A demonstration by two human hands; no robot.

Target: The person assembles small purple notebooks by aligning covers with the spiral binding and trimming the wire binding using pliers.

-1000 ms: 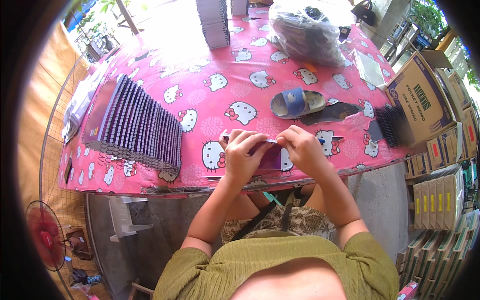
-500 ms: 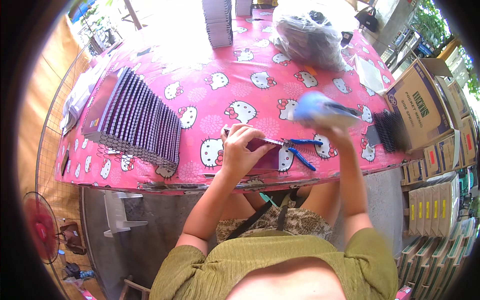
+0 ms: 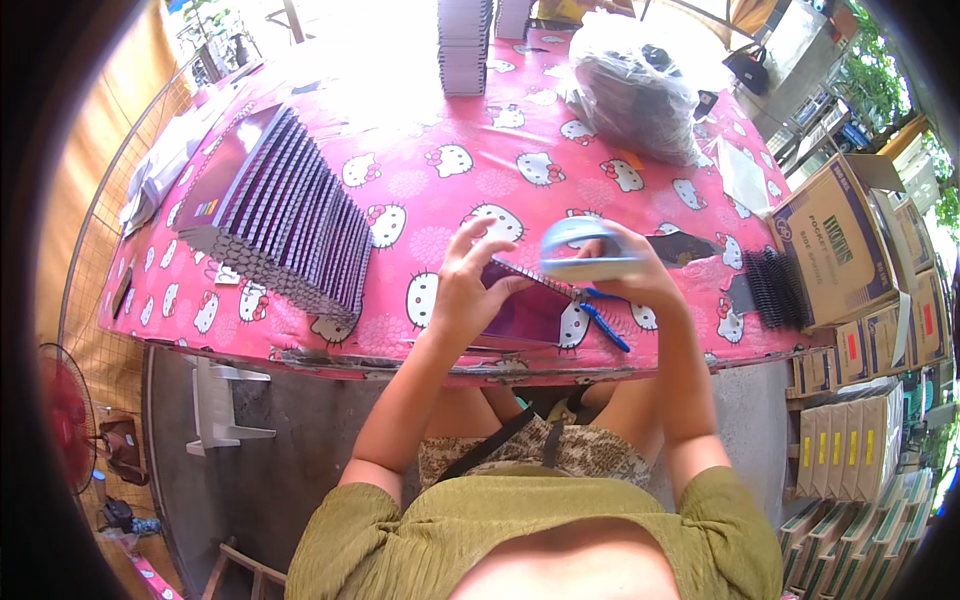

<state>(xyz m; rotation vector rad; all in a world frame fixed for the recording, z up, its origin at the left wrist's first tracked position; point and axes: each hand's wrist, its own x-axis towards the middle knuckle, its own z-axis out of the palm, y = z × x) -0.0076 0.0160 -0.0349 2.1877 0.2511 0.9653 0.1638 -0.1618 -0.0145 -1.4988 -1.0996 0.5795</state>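
Note:
A purple spiral-bound notebook [image 3: 532, 312] lies near the table's front edge, its coil along the upper side. My left hand [image 3: 466, 285] is at the notebook's left end, fingers spread and partly raised, thumb over the cover. My right hand [image 3: 640, 272] is closed on a rounded blue tool [image 3: 590, 240] with a pale rim, held over the coil's right part. Motion blurs the tool, so its exact kind does not show. Blue-handled pliers [image 3: 606, 328] lie just right of the notebook, partly hidden by my right hand.
A tall stack of purple spiral notebooks [image 3: 285, 215] stands at left. Black coils [image 3: 775, 288] lie beside a cardboard box [image 3: 835, 240] at right. Farther back are a clear plastic bag with dark contents [image 3: 640, 100] and another notebook stack [image 3: 465, 50]. A dark flat patch [image 3: 685, 249] lies beyond my right hand.
My right hand has brought the blue tool left, over the notebook's coil. The left hand's fingers have lifted and spread from the coil edge. The view has shifted slightly.

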